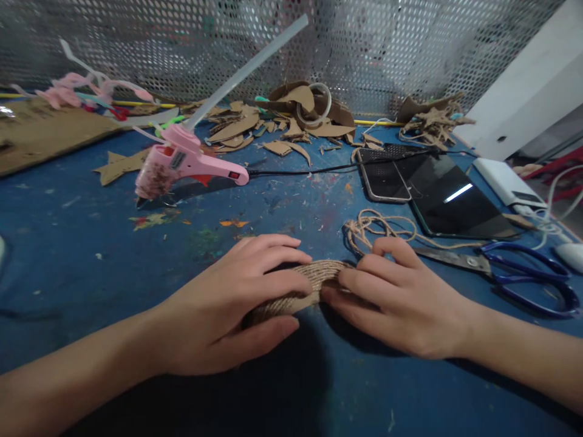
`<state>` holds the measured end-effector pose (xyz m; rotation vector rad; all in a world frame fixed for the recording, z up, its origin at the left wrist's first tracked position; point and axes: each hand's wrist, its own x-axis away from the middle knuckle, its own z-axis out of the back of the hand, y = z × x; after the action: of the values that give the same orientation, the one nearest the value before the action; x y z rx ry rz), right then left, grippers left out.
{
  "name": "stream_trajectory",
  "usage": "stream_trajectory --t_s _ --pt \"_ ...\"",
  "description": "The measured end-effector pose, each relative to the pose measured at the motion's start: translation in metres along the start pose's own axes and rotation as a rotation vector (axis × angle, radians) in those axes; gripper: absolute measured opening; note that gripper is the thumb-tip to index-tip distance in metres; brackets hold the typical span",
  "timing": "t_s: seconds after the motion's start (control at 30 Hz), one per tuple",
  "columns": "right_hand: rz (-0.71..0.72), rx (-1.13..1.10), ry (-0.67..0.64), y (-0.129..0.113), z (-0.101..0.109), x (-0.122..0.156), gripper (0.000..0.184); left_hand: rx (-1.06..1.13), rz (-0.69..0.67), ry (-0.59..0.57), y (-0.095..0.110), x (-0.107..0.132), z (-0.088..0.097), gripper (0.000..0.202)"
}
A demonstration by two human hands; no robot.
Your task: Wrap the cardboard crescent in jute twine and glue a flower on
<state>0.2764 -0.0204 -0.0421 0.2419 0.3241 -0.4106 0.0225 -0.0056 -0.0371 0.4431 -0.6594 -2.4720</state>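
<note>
A twine-wrapped piece (314,280) lies on the blue table (91,255) in front of me. My left hand (232,303) curls over its left part, fingers on top and thumb along the near side. My right hand (392,297) presses down on its right end with fingers bent together. Loose jute twine (378,227) trails from the piece toward the back right.
A pink hot glue gun (182,167) with a clear stick stands at the back left. Cardboard scraps (282,124) and a tape roll (314,103) lie by the mesh wall. A phone (382,176), a tablet (450,200), blue-handled scissors (514,273) and a white power bank (505,182) are on the right.
</note>
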Motion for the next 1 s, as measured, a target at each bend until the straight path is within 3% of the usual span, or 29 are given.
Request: stream_trajectory --t_s 0.3,0.53,0.7,1.0 --pt "0.040 0.117 -0.004 -0.0048 0.0055 0.0011 0.020 -0.040 -0.007 -0.048 0.0013 -0.0006 -0.0013 0.036" --pt "0.031 0.033 0.014 -0.0004 0.0055 0.0023 0.027 -0.027 0.003 -0.011 0.0012 -0.0005 -0.0025 0.037" --pt "0.039 0.026 0.051 -0.0025 0.0037 0.0050 0.015 -0.001 0.004 -0.014 0.0012 -0.0015 -0.0017 0.039" --pt "0.061 0.039 0.047 -0.0034 0.0028 0.0055 0.016 -0.022 -0.008 -0.015 0.0006 -0.0018 -0.0020 0.044"
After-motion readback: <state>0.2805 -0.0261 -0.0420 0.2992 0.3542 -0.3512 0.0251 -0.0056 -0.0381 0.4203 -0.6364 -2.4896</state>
